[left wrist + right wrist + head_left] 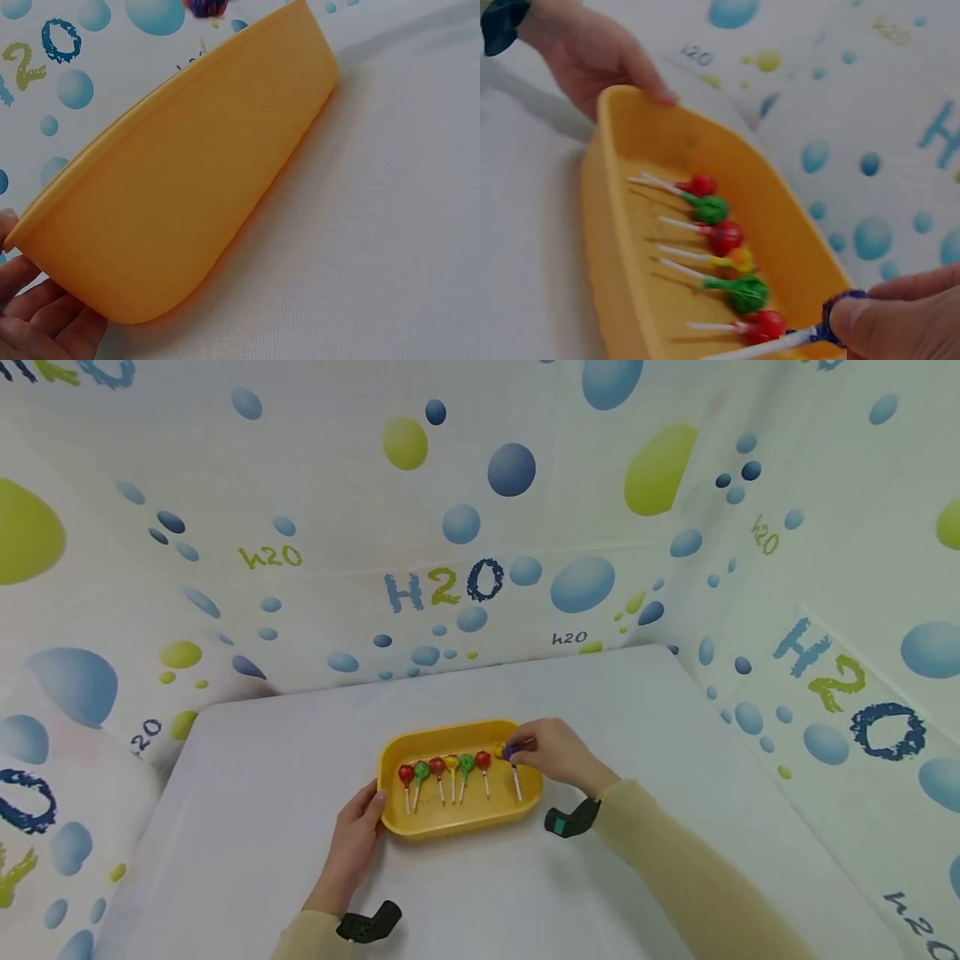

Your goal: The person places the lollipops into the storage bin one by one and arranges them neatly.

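A yellow tray (442,833) holds a row of lollipops with red, green and yellow wrappers and white sticks. My left hand (358,831) grips the tray's left end, thumb over the rim and fingers against the outer wall. At the tray's right end, my right hand (561,753) pinches a purple lollipop (826,319) by its wrapped head, the stick pointing toward me. Close beside that head shows a yellow wrapper (499,749), partly hidden. A green lollipop (746,294) and a red lollipop (767,327) lie nearest the right hand in the right wrist view.
The tray rests on a table with a white cloth (247,827). Behind and at both sides hang white curtains (337,485) printed with blue and green bubbles and H2O lettering. A dark band (573,819) is on the right wrist, another (369,923) on the left.
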`<state>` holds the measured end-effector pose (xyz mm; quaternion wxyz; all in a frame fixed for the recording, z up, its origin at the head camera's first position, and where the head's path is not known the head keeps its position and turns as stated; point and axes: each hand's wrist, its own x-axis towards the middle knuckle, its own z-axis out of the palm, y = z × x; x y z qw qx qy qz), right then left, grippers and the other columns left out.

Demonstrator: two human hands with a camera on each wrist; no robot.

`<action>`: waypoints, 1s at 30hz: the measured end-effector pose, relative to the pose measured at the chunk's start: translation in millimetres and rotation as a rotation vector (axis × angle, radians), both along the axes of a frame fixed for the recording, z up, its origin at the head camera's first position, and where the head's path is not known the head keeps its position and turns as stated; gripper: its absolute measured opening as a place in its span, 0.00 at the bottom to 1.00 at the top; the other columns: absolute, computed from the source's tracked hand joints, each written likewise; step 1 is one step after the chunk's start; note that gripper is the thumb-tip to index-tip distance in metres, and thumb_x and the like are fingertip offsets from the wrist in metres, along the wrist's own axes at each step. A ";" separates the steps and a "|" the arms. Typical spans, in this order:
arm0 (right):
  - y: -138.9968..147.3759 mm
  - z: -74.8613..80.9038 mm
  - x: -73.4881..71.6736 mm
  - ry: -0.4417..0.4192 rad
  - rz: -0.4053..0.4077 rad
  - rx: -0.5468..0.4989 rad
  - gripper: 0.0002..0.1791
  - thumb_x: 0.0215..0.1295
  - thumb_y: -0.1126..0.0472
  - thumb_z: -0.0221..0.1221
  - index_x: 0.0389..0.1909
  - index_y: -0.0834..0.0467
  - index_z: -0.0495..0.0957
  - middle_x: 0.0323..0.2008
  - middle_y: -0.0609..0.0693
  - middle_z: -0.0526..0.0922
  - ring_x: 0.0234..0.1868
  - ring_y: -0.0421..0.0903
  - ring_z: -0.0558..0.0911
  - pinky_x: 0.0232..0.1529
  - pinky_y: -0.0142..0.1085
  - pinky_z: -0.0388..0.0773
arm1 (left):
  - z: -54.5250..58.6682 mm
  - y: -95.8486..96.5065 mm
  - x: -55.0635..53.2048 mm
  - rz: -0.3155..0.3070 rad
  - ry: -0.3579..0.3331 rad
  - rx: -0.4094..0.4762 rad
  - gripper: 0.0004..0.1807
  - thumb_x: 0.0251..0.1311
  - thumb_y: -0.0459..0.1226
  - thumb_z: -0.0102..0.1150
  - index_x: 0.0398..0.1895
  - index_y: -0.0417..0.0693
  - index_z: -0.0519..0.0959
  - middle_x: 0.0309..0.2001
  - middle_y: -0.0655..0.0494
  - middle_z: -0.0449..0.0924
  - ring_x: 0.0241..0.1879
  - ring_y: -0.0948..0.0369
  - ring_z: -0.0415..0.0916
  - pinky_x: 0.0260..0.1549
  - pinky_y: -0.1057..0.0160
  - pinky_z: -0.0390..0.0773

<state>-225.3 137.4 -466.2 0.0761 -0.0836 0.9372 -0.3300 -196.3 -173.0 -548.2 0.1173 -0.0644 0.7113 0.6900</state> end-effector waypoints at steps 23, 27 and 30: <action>-55.3 -35.7 -18.7 -0.023 -0.058 0.385 0.07 0.59 0.62 0.64 0.37 0.59 0.84 0.30 0.48 0.83 0.28 0.42 0.76 0.39 0.35 0.80 | -2.5 -2.8 -6.8 0.004 0.000 -0.009 0.28 0.74 0.42 0.42 0.72 0.41 0.55 0.70 0.42 0.58 0.65 0.51 0.63 0.59 0.56 0.67; -55.1 -38.1 -18.3 -0.016 -0.051 0.378 0.04 0.62 0.64 0.62 0.35 0.60 0.83 0.27 0.48 0.81 0.26 0.43 0.75 0.35 0.34 0.79 | -2.7 -3.2 -6.6 0.005 -0.003 -0.001 0.28 0.73 0.42 0.42 0.72 0.40 0.55 0.70 0.42 0.58 0.65 0.51 0.62 0.59 0.57 0.67; -55.4 -39.3 -18.3 -0.011 -0.052 0.370 0.03 0.62 0.64 0.61 0.33 0.60 0.82 0.25 0.47 0.79 0.25 0.44 0.74 0.34 0.34 0.78 | -2.7 -3.8 -6.1 0.005 -0.003 0.003 0.29 0.73 0.42 0.42 0.72 0.40 0.55 0.70 0.42 0.57 0.65 0.51 0.62 0.59 0.57 0.67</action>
